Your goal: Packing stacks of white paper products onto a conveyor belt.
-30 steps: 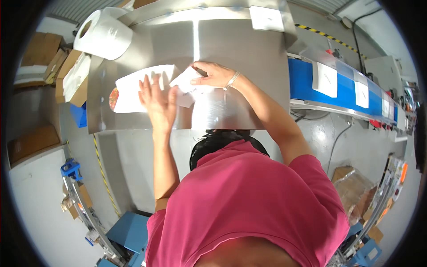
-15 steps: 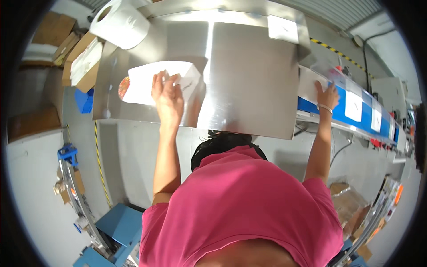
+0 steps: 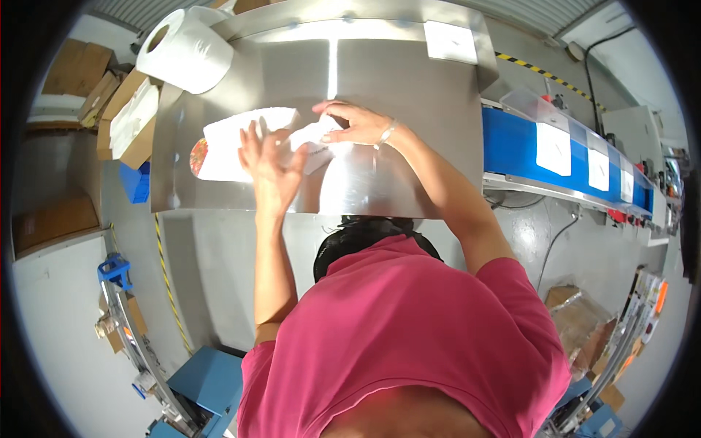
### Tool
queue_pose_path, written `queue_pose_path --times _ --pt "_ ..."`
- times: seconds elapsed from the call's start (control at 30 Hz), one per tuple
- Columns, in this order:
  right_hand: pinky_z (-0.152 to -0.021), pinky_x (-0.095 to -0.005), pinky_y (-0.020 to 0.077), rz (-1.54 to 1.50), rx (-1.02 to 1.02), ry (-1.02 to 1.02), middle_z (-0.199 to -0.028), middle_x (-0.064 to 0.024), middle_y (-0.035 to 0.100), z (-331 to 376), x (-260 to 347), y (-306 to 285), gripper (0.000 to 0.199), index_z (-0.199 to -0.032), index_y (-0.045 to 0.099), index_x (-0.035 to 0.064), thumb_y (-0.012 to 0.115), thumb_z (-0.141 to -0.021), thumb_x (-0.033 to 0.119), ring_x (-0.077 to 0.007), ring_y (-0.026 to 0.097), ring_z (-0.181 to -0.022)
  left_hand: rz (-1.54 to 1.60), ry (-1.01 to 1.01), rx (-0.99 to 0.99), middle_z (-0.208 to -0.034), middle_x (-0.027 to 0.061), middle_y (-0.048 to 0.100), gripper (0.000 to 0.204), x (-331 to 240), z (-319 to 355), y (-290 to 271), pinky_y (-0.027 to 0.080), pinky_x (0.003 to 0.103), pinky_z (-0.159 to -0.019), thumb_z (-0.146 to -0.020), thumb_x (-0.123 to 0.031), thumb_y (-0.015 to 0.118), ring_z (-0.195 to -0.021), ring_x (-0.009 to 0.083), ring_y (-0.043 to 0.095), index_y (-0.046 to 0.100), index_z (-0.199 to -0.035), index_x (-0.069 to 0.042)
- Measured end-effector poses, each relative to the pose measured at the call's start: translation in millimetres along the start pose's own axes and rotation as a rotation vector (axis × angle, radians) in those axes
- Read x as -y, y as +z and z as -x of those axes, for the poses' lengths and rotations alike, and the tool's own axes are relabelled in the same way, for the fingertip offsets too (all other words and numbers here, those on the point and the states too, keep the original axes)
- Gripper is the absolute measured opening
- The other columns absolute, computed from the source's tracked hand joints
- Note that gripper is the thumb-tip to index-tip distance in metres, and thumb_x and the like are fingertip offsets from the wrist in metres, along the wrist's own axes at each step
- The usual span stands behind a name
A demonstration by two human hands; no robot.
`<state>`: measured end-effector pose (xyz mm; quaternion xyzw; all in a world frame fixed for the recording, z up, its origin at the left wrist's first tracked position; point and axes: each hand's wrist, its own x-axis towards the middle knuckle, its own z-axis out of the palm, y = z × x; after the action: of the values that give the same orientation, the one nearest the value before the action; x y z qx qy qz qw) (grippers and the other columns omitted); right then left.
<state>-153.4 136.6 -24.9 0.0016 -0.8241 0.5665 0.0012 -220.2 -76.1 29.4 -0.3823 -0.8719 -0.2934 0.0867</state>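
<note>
White packets [image 3: 226, 150], bright and overexposed, lie as a stack on the left of the steel table [image 3: 409, 80]. A round, red patterned patch [image 3: 198, 158] shows at the stack's left end. My left hand [image 3: 272, 162] is over the stack's near side with fingers spread, holding nothing that I can see. From the right, my right hand [image 3: 356, 124] reaches across, thumb and fingers about the right end of one white packet [image 3: 310, 142] with small dark print. Glare hides where this packet meets the stack.
A big white roll [image 3: 186, 55] stands at the table's back left, a cardboard box [image 3: 139, 128] beside it. To the right runs a blue conveyor belt [image 3: 504, 142] under a transparent cover carrying white sheets. A white sheet [image 3: 450, 41] lies at the table's back right.
My right hand has come left from the belt to the stack. The white flat piece it touched no longer shows at the belt's near end. My left hand has shifted slightly, fingers spreading.
</note>
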Motion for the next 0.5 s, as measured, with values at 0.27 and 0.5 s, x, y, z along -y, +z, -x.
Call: queue_pose_path --times 0.27,0.5 --pt "-0.065 -0.0288 0.0459 -0.068 -0.777 0.452 -0.075 -0.0039 0.061 138.9 -62.4 -60.2 0.036 -0.095 0.063 0.0008 0.068 -0.084 0.035 -0.0121 0.053 -0.070 -0.140 0.015 -0.112 -0.128 0.0224 0.049 0.039 26.0 2.7 -0.6 0.034 0.050 -0.102 -0.080 -0.002 0.062 -0.123 0.0423 0.041 0.058 -0.119 -0.006" --pt "-0.075 -0.0422 0.0486 0.994 -1.074 0.964 -0.093 -0.0193 0.064 254.9 -108.8 -155.9 0.062 -0.103 0.063 0.0025 0.065 -0.076 0.059 -0.0320 0.061 -0.088 -0.021 -0.037 -0.137 -0.128 0.0222 0.050 0.032 17.7 -0.2 -0.4 0.037 0.047 -0.101 -0.079 0.003 0.060 -0.122 0.0406 0.044 0.064 -0.109 -0.007"
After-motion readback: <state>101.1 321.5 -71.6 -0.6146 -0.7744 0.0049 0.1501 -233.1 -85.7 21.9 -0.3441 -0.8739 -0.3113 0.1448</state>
